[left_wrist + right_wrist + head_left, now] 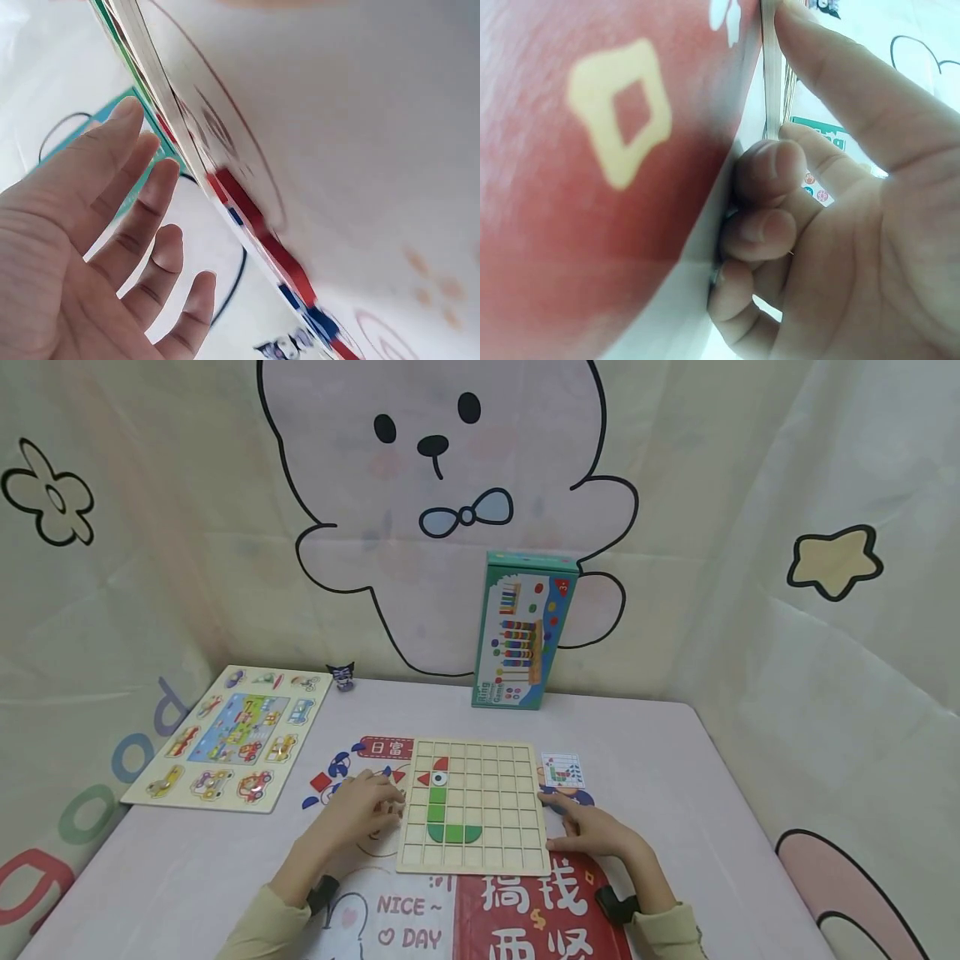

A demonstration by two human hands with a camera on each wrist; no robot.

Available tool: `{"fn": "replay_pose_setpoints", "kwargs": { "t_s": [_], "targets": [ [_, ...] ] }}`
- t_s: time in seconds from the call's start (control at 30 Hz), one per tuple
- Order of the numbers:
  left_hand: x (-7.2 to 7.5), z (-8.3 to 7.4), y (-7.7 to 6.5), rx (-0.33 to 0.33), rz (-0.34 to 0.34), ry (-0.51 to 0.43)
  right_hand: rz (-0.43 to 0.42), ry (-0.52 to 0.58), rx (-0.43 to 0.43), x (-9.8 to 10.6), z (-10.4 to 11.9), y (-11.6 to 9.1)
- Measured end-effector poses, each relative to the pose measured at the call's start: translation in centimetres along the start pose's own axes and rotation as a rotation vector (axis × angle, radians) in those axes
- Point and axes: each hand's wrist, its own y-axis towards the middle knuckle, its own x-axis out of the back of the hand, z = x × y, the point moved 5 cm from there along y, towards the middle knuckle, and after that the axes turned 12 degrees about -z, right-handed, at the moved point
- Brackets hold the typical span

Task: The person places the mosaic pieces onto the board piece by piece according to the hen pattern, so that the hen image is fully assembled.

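Note:
A wooden grid board (pixel 510 810) lies flat on the table mat. On its left part, green pieces (pixel 437 814) form an upright column with a short foot. An eye tile (pixel 438 778) and red pieces (pixel 441 764) sit at its top. My left hand (pixel 366 806) hovers by the board's left edge, fingers loosely bent and holding nothing; the left wrist view shows the hand (pixel 112 255) beside loose red pieces (pixel 262 240). On the other side, my right hand (pixel 600 832) touches the right edge with thumb and index finger (pixel 832 82), other fingers curled.
Loose blue pieces (pixel 340 763) and a red square (pixel 320 782) lie left of the board. A pattern card (pixel 562 771) is at its right. Farther back are a picture puzzle board (pixel 288 777), a small figurine (pixel 342 677) and an upright toy box (pixel 517 635).

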Motion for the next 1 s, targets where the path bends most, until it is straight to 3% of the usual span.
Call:
{"fn": "replay_pose_setpoints", "kwargs": {
  "t_s": [0.1,0.3,0.5,1.0],
  "targets": [
    [0.5,1.0,-0.3,0.053,0.011,-0.008,-0.001,-0.002,0.002,0.0,0.0,0.0],
    [1.1,2.7,-1.1,0.052,-0.016,0.025,0.002,-0.002,-0.002,0.0,0.1,0.0],
    [1.8,4.0,-1.7,0.104,-0.005,0.089,0.001,-0.006,-0.007,0.0,0.1,0.0],
    [2.4,5.0,-1.6,0.173,0.058,0.11,-0.002,-0.003,-0.008,0.1,0.1,0.0]
  ]
}}
